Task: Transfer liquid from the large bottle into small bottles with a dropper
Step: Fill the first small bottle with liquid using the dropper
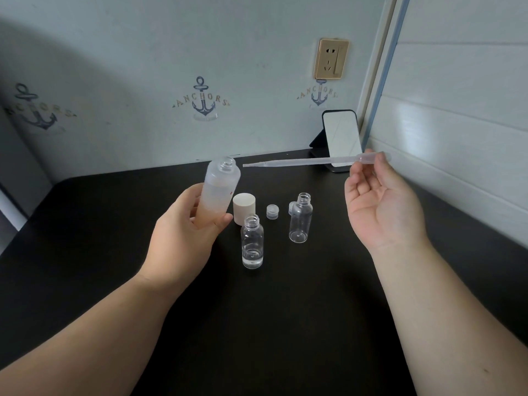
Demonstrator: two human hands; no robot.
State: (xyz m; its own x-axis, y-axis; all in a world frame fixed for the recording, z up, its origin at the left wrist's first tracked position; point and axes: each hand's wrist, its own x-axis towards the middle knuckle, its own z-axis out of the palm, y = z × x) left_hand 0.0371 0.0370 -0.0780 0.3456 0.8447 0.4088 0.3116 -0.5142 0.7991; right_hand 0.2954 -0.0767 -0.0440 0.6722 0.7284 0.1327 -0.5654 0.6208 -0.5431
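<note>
Frosted cylindrical large bottle (220, 190), translucent dropper (303, 161)

Large bottle (219, 187) left of cap (243, 208), small bottles (252, 241) in front and right (300, 218), mirror (341, 140) behind

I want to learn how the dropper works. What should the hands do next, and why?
Probably dip the dropper into the large bottle. The right hand pinches its bulb, with the tip just beside the bottle's open mouth, which the left hand tilts toward it. The far small bottle looks empty.
</note>
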